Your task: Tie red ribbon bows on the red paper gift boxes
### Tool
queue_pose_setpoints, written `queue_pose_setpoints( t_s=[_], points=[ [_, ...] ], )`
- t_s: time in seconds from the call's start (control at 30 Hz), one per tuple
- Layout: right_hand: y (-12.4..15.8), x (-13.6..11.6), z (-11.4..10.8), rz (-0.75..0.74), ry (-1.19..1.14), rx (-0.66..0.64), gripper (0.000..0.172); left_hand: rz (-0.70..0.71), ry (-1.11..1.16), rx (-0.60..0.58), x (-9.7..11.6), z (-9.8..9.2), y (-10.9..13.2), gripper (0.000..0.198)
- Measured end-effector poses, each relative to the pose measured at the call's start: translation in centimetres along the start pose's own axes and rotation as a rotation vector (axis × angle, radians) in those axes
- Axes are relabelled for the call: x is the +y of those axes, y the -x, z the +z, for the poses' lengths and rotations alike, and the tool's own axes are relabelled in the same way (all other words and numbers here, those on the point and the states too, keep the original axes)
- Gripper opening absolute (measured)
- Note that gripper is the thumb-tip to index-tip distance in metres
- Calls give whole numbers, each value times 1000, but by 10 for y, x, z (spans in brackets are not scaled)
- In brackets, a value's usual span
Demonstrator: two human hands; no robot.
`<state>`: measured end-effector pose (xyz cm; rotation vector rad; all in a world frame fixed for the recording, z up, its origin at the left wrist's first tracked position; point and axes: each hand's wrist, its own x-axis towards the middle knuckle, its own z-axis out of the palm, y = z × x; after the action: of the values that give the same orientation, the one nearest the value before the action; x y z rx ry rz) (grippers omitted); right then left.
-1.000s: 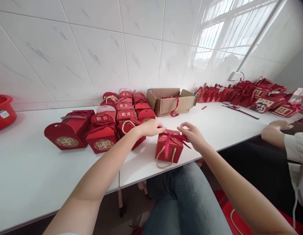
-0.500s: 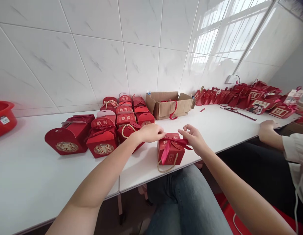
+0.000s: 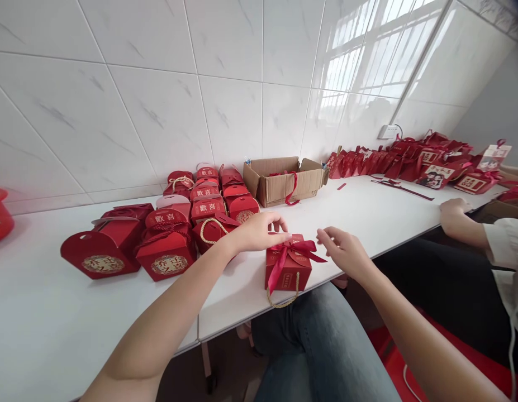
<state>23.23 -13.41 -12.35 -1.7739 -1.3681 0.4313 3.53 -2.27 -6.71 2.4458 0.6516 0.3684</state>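
Note:
A small red gift box (image 3: 289, 273) stands near the front edge of the white table, with a tan rope handle (image 3: 284, 304) hanging down its front. Around its top a dark pink ribbon (image 3: 279, 267) is tied in a bow. My left hand (image 3: 262, 230) is at the top left of the box, thumb touching near the ribbon, the other fingers curved and apart from the thumb. To the right of the bow, my right hand (image 3: 343, 250) hovers with loosely bent fingers, clear of the ribbon tail.
Several red gift boxes (image 3: 166, 257) stand in rows on the left. Behind is an open cardboard carton (image 3: 290, 190) with red ribbon over its rim. More red boxes (image 3: 437, 173) line the wall at right, near a co-worker's hand (image 3: 455, 209). A red basin (image 3: 1, 218) sits far left.
My right hand has let go of the ribbon and drawn back to the right. My left fingers have spread from a pinch. The bow now looks fuller, and the view has shifted slightly.

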Motion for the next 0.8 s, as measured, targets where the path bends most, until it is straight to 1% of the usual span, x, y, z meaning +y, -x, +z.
queue_pose_setpoints(
  t_s=[0.1,0.13,0.2,0.3,0.4,0.53,0.63,0.73,0.8],
  points=[
    [9,5,-2,167,-153,-281,56,38,-108,0,6,10,0,32],
    [11,5,-1,205,-213,-341,57,45,-166,4,7,14,0,33],
    [16,4,2,252,-315,-392,55,61,-267,17,7,21,0,31],
    [20,5,6,249,-425,-399,48,101,-330,44,6,29,-2,26],
    [22,6,6,196,-448,-381,47,96,-358,57,5,32,-4,24],
    [31,1,11,99,-369,-337,47,9,-417,97,4,36,-7,24],
    [43,-3,23,32,-264,-272,46,-48,-453,132,0,40,-10,21],
    [53,-2,36,20,-186,-171,45,-55,-397,160,-7,42,-12,22],
    [56,2,39,21,-155,-146,47,-44,-286,165,-12,41,-14,25]
  ],
)
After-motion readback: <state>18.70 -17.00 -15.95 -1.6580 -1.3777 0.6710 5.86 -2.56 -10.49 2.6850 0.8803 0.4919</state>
